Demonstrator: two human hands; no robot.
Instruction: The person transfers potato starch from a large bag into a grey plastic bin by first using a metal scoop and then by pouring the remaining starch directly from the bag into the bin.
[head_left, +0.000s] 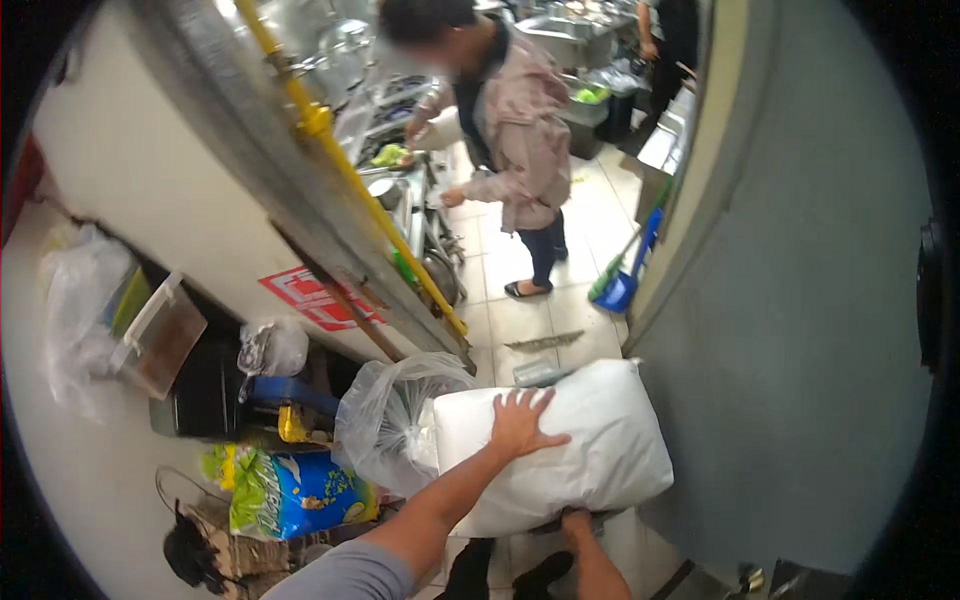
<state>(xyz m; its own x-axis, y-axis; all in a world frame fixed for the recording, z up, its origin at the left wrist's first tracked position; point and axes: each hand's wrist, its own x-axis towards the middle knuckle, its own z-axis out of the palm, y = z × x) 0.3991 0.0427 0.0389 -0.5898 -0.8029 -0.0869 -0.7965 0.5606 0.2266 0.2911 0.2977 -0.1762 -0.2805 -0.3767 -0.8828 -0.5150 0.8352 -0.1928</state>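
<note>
A large, full white sack (610, 430) lies in front of me at the doorway. My left hand (522, 424) rests palm down on top of it, with the fingers spread. Low at the sack's near edge, my right hand (577, 522) is closed around a dark part under the sack. The sack and the hand itself hide most of that part, so its kind cannot be made out. A clear plastic bag (385, 410) with a gathered middle touches the sack's left side.
Beyond the doorway a person (525, 140) in a pink jacket stands at a metal counter. A blue dustpan (620, 292) leans by the right jamb. The grey door (820, 300) stands to the right. At left are a green-blue bag (310, 490) and a plastic container (165, 335).
</note>
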